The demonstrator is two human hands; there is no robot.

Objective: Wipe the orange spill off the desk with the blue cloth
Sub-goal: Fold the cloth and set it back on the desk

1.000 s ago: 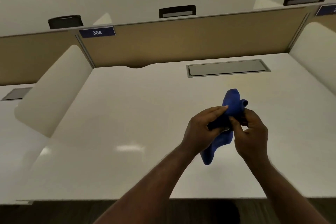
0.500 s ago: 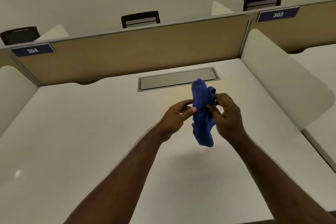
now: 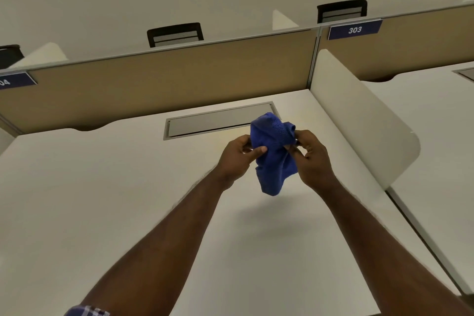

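Observation:
A bunched blue cloth [image 3: 275, 159] hangs in the air above the white desk [image 3: 102, 200], held between both hands. My left hand [image 3: 237, 158] pinches its left side with thumb and fingers. My right hand [image 3: 314, 159] grips its upper right corner. The lower end of the cloth dangles free, casting a shadow on the desk. No orange spill shows anywhere on the desk surface in view.
A grey cable hatch [image 3: 215, 120] is set into the desk behind the cloth. A tan back panel [image 3: 166, 79] and a white side divider [image 3: 359, 120] bound the desk. Blue signs read 303 [image 3: 355, 30]. Black chair backs [image 3: 175, 34] stand beyond.
The view has swung right, bringing the right divider and the 303 sign in. Both hands kept the cloth and reworked their grip, spreading it slightly.

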